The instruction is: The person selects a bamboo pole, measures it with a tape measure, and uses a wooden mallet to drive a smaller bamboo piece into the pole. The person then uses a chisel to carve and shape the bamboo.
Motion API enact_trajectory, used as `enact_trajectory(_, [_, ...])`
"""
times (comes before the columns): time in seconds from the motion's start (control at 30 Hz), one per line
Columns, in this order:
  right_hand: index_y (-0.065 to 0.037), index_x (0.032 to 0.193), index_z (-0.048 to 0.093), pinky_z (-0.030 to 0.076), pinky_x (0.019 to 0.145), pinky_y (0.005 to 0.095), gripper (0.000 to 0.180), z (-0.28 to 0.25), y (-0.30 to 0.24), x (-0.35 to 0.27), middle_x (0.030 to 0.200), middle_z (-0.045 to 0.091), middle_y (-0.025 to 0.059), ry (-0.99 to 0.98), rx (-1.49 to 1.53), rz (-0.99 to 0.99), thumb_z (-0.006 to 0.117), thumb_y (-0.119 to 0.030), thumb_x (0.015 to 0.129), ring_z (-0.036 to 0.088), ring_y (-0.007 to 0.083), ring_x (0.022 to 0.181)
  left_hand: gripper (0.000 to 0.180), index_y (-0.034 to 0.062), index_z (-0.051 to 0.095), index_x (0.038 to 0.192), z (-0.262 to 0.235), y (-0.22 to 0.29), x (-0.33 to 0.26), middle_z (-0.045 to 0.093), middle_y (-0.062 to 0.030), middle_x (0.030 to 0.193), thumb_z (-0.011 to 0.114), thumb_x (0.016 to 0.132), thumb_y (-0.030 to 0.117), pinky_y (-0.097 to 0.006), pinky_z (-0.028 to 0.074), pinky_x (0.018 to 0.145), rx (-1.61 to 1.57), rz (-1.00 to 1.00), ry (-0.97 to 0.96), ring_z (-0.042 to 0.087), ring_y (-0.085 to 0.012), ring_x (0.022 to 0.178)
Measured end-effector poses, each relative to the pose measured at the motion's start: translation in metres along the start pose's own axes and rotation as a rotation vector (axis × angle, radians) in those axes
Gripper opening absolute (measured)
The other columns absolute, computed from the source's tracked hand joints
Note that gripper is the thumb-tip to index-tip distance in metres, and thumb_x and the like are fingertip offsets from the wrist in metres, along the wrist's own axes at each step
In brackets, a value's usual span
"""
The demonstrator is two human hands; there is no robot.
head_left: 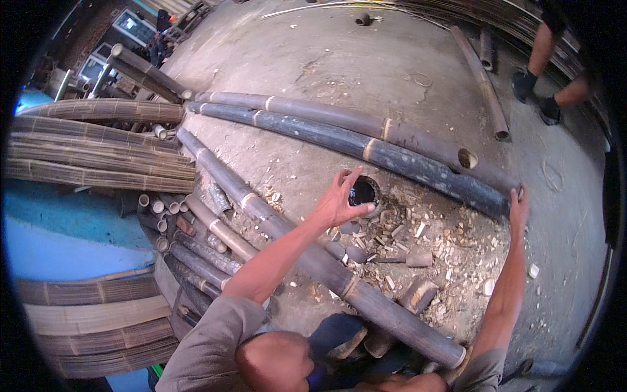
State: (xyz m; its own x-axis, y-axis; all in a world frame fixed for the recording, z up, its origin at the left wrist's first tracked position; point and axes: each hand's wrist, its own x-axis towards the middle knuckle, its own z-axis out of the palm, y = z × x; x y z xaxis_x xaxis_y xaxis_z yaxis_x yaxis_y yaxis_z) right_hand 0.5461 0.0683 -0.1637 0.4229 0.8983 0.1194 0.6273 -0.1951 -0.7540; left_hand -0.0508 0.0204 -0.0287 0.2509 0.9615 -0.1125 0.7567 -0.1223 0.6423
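Observation:
My left hand reaches to a small round container with a dark, shiny inside. Its thumb and fingers curve apart around the rim. My right hand is closed at the near right end of a blackish bamboo pole, which lies across the floor. Close behind that pole rests a brownish bamboo pole with an oval hole cut near its right end. A third bamboo pole slants between my arms, its cut end near my right elbow. A short-headed mallet lies among the chips.
Wood chips litter the concrete floor. Slatted bamboo panels and cut bamboo lengths are stacked at left. Another person's legs stand at the far right, near a loose bamboo pole. A short bamboo block lies near me.

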Motion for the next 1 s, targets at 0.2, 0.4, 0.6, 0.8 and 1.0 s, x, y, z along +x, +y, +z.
enact_trajectory(0.2, [-0.002, 0.152, 0.052, 0.044, 0.113, 0.0436, 0.058, 0.005, 0.0, -0.049, 0.149, 0.06, 0.024, 0.04, -0.013, -0.004, 0.06, -0.037, 0.107, 0.058, 0.0361, 0.138, 0.117, 0.0098, 0.026, 0.167, 0.003, -0.026, 0.0, 0.035, -0.0352, 0.155, 0.08, 0.08, 0.066, -0.055, 0.037, 0.12, -0.116, -0.069, 0.088, 0.041, -0.0511, 0.144])
enact_trajectory(0.4, [-0.004, 0.149, 0.057, 0.045, 0.113, 0.0448, 0.058, 0.004, -0.027, -0.073, 0.144, 0.063, 0.0238, 0.077, -0.073, 0.179, 0.062, -0.041, 0.105, 0.06, 0.0382, 0.133, 0.125, 0.009, 0.025, 0.166, 0.015, -0.011, -0.006, 0.041, -0.0307, 0.153, 0.09, 0.071, 0.057, -0.051, 0.042, 0.118, -0.039, 0.013, 0.038, 0.045, -0.0452, 0.144])
enact_trajectory(0.6, [-0.004, 0.152, 0.054, 0.044, 0.114, 0.0443, 0.061, -0.002, -0.015, -0.09, 0.146, 0.062, 0.0241, 0.223, 0.06, 0.031, 0.064, -0.04, 0.104, 0.059, 0.0354, 0.135, 0.135, 0.0114, 0.021, 0.167, 0.015, -0.002, 0.001, 0.036, -0.0288, 0.156, 0.094, 0.063, 0.056, -0.052, 0.042, 0.119, 0.053, 0.002, 0.026, 0.043, -0.0444, 0.145])
enact_trajectory(0.8, [0.0, 0.151, 0.054, 0.044, 0.113, 0.0427, 0.064, -0.005, -0.026, -0.101, 0.148, 0.06, 0.0246, 0.199, 0.18, 0.132, 0.066, -0.04, 0.103, 0.058, 0.0346, 0.136, 0.133, 0.0112, 0.022, 0.167, 0.009, -0.007, -0.007, 0.036, -0.0297, 0.155, 0.096, 0.063, 0.049, -0.051, 0.043, 0.118, 0.124, 0.107, 0.055, 0.043, -0.0452, 0.144])
enact_trajectory(1.0, [0.0, 0.148, 0.058, 0.048, 0.105, 0.0409, 0.063, -0.012, -0.039, -0.11, 0.129, 0.07, 0.0222, 0.161, 0.182, 0.167, 0.067, -0.043, 0.102, 0.065, 0.0304, 0.118, 0.125, 0.009, 0.026, 0.165, 0.008, -0.002, -0.011, 0.039, -0.0279, 0.153, 0.096, 0.065, 0.035, -0.049, 0.045, 0.116, 0.172, 0.076, 0.051, 0.046, -0.0459, 0.14])
